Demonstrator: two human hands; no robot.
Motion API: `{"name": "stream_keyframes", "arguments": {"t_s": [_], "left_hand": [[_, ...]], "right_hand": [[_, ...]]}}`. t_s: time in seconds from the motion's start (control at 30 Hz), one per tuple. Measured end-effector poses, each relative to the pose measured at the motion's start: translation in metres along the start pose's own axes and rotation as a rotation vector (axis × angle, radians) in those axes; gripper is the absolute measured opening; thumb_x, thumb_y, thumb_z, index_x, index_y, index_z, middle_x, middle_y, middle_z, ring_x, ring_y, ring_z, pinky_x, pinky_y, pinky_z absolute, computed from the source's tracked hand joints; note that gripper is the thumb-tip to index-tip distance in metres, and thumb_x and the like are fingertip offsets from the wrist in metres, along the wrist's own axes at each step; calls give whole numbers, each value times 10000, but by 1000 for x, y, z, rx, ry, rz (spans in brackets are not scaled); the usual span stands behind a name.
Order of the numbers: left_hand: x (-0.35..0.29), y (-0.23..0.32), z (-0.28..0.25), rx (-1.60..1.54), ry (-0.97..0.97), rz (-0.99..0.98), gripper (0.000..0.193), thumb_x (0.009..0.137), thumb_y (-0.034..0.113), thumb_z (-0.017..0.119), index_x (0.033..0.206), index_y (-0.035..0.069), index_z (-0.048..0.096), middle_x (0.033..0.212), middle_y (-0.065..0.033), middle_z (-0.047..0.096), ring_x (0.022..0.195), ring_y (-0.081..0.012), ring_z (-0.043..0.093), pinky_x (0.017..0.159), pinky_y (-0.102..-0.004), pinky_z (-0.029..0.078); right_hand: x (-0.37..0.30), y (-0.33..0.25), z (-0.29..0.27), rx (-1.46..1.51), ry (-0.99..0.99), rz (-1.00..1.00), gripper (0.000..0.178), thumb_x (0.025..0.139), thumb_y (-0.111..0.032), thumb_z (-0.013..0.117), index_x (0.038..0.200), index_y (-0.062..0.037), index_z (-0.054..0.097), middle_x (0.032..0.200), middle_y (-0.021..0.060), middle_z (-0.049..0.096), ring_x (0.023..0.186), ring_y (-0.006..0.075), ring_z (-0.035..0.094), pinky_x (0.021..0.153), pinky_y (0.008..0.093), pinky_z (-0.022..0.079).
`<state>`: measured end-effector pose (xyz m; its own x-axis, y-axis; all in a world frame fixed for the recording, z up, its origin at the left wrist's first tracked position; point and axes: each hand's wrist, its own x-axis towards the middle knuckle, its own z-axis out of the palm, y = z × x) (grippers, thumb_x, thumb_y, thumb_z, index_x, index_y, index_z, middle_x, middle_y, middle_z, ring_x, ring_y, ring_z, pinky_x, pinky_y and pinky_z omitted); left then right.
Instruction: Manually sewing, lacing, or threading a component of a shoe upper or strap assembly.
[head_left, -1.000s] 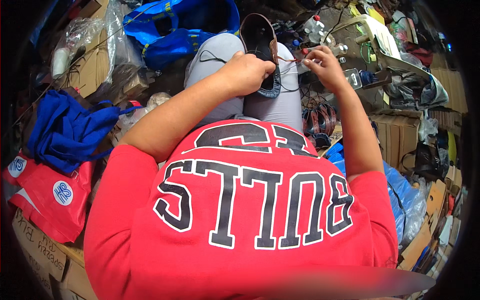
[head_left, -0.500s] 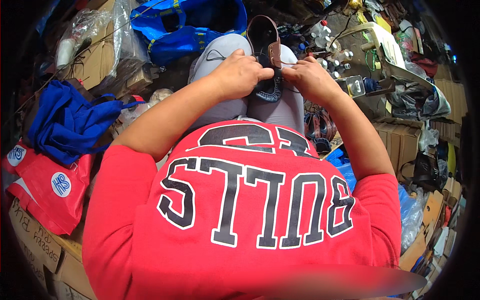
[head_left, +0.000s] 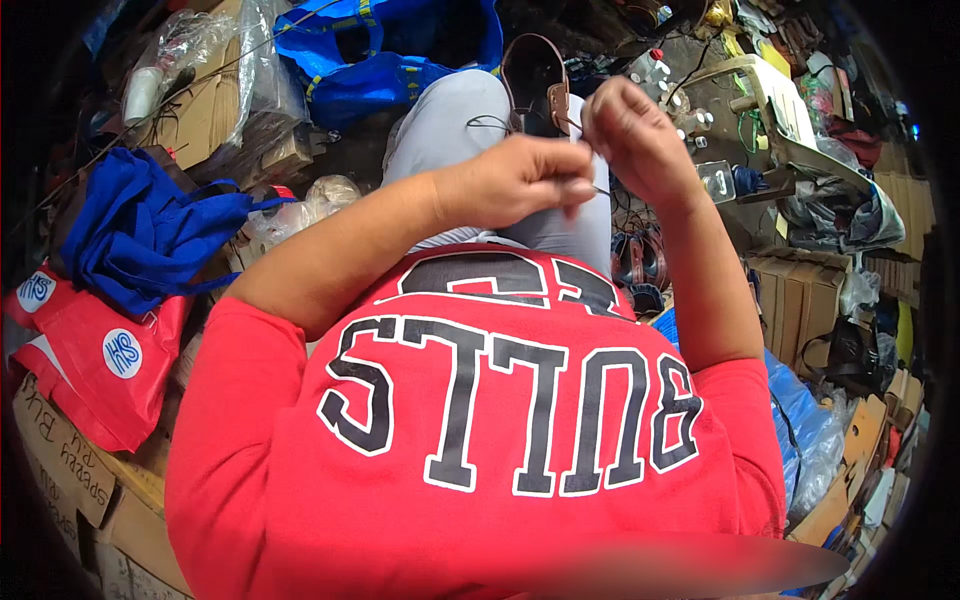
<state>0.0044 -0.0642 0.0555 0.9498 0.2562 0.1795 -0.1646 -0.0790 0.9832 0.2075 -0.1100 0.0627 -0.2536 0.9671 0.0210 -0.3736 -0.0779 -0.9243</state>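
A brown leather shoe with a dark inside rests between my grey-clad knees, its near part hidden behind my hands. My left hand is closed in a pinch on the near side of the shoe, fingers blurred. From its fingertips a short piece of thin dark cord shows toward the right. Just right of the shoe, my right hand is raised with curled fingers, smeared by motion; what it holds is hidden. A loop of dark cord lies over my left knee.
A blue bag stands beyond my knees. To the left lie a blue cloth bag and a red plastic bag. Plastic bottles, a cream plastic chair and cardboard crowd the right. More footwear sits beside my right thigh.
Both hands have come off the shoe's front. The left has moved nearer my body and to the right; the right has risen and turned. The shoe stays between my knees.
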Motion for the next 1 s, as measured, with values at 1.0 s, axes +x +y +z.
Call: {"name": "stream_keyframes", "arguments": {"t_s": [1.0], "left_hand": [[55,-66,-52,693,81,-249,423,620,244,822,982,78,679,922,-76,577,935,-227,568,844,-318,440]], "right_hand": [[-22,28,-53,-802,149,246,120,776,19,669,880,-41,673,888,-1,538,825,93,561,748,230,456]]}}
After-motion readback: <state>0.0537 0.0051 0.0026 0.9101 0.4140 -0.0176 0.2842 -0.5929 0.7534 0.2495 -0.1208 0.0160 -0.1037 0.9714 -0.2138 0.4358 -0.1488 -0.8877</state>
